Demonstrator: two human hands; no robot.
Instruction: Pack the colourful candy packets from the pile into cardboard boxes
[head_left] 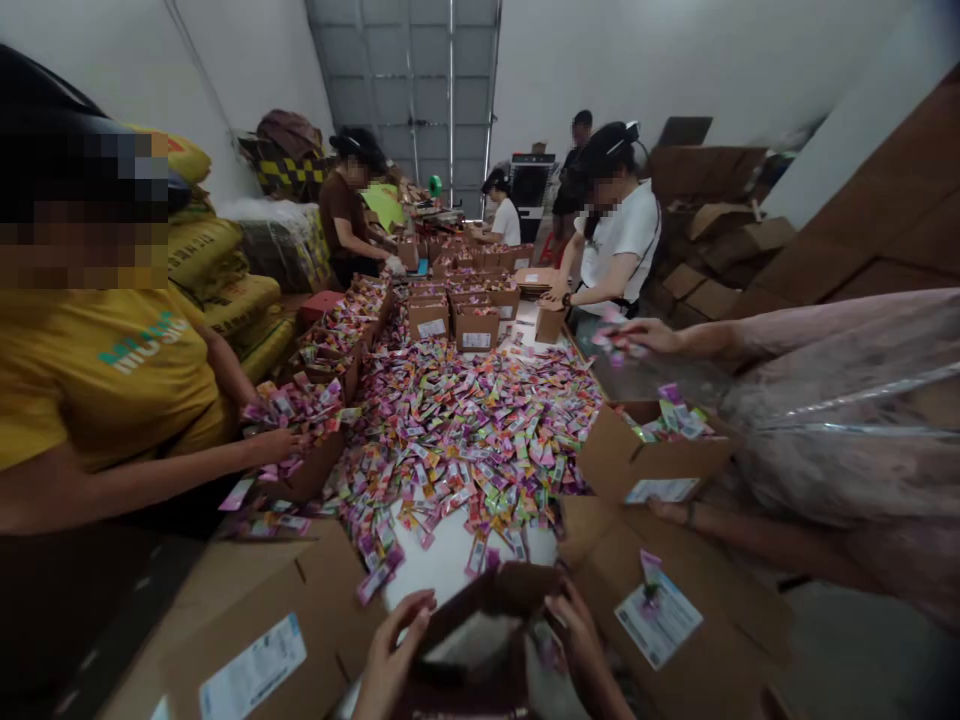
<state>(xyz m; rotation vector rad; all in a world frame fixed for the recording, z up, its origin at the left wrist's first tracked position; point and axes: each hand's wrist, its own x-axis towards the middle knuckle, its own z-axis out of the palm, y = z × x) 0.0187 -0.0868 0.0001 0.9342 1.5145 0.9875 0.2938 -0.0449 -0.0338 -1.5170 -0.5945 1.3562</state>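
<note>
A small open cardboard box [480, 605] stands at the near edge of the table, right under the camera. My left hand [394, 650] rests on its left flap, fingers stretched along the edge. On the box's right side, my right hand [574, 625] has its fingers curled, touching a pink sachet [551, 650] at the rim; whether it grips the sachet is unclear. Beyond the box spreads a big heap of small pink, orange and purple sachets [465, 430] over the white table [442, 560].
Labelled cardboard boxes [255, 640] lie on both sides of mine. A person in yellow [112, 400] works at the left, a person in a pale sleeve [825, 420] holds sachets at the right over an open box [645, 455]. More people and boxes fill the far end.
</note>
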